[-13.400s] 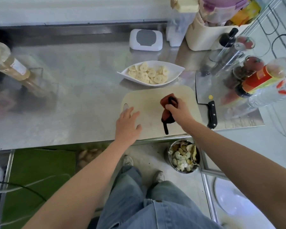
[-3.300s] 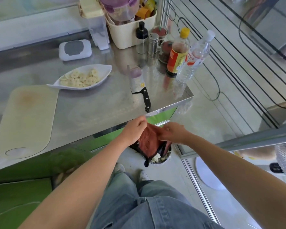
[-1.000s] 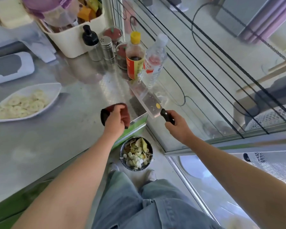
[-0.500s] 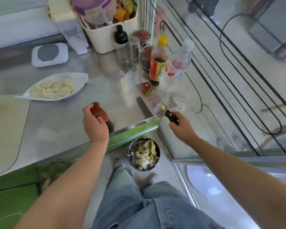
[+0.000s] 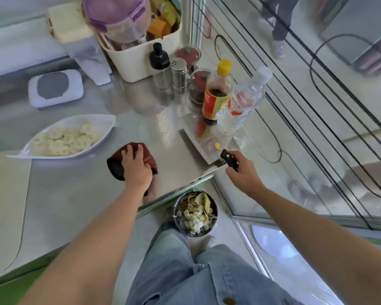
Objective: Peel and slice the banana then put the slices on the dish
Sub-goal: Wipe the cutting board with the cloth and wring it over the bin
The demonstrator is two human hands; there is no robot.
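A white dish [image 5: 101, 123] full of banana slices [image 5: 64, 138] sits on the steel table at the left. My left hand [image 5: 135, 167] presses a red-and-black cloth [image 5: 149, 156] onto the table near its front edge, fingers spread over it. My right hand [image 5: 240, 171] grips the black handle of a cleaver [image 5: 201, 145], whose blade lies flat on the table's right corner. The pale cutting board [image 5: 5, 205] lies at the far left, partly cut off by the frame.
A sauce bottle [image 5: 217, 93] and a water bottle [image 5: 243, 102] stand just behind the blade. Shakers, jars and a cream basket [image 5: 139, 60] crowd the back. A white box [image 5: 55, 88] sits back left. A bin of peels [image 5: 195, 213] stands on the floor below the table edge.
My left hand has laid the cloth flat on the table with fingers spread over it. My right hand still holds the cleaver at the corner. The view shifted slightly.
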